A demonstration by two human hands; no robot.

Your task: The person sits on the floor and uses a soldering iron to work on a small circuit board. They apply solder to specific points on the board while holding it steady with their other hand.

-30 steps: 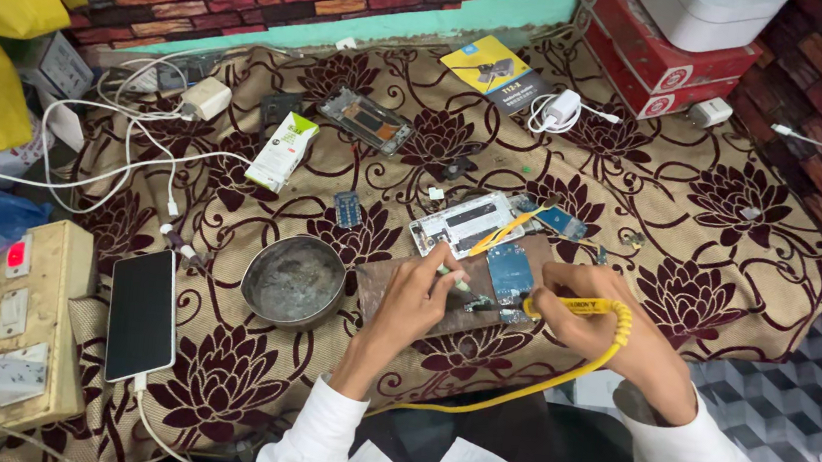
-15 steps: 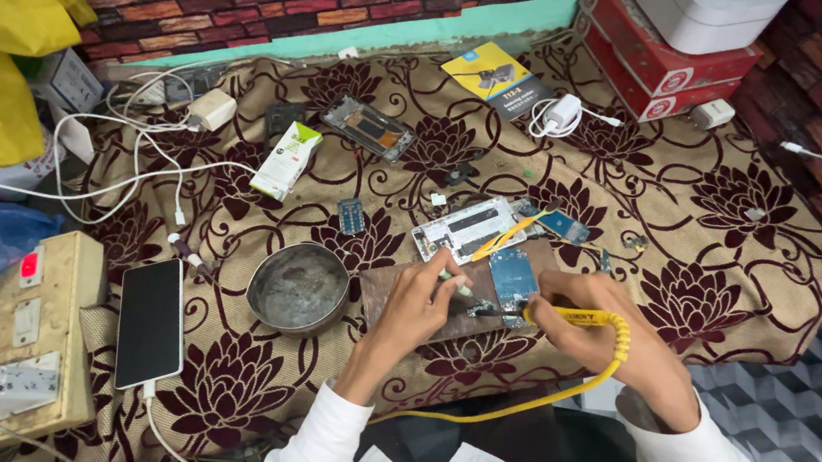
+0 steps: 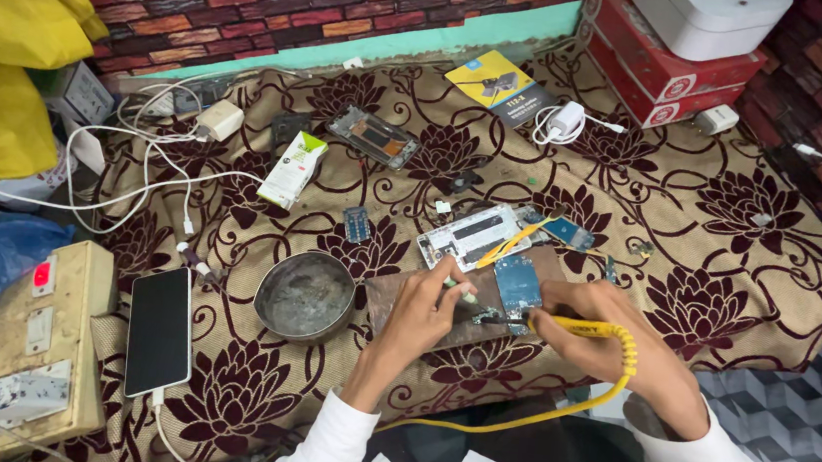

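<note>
Head view only, looking down on a brown floral-patterned cloth (image 3: 730, 252) spread over the floor. Right hand (image 3: 621, 347) wrapped around a yellow-handled soldering iron (image 3: 577, 327), tip down at a small blue circuit board (image 3: 519, 282) lying on a dark work mat (image 3: 394, 300) near the middle of the cloth. Left hand (image 3: 423, 313) pinching a thin whitish stick (image 3: 461, 288), maybe solder or a tool, hard to tell, just beside the board. Board looks light, thin, stiff and pretty fragile, so best gripped by the edges, not the components; iron taken by the handle only, springy yellow cord (image 3: 513, 422) likely to tug. White phone frame (image 3: 476, 235) just behind the board, round metal bowl (image 3: 305, 294) to the left, black-screened smartphone (image 3: 160, 330) further left. Packaging: small white-and-green carton (image 3: 292, 169) lying upper left, yellow-and-black flat pack (image 3: 500, 84) by the wall, red boxes (image 3: 668, 65) stacked top right under a white box (image 3: 708, 14).
</note>
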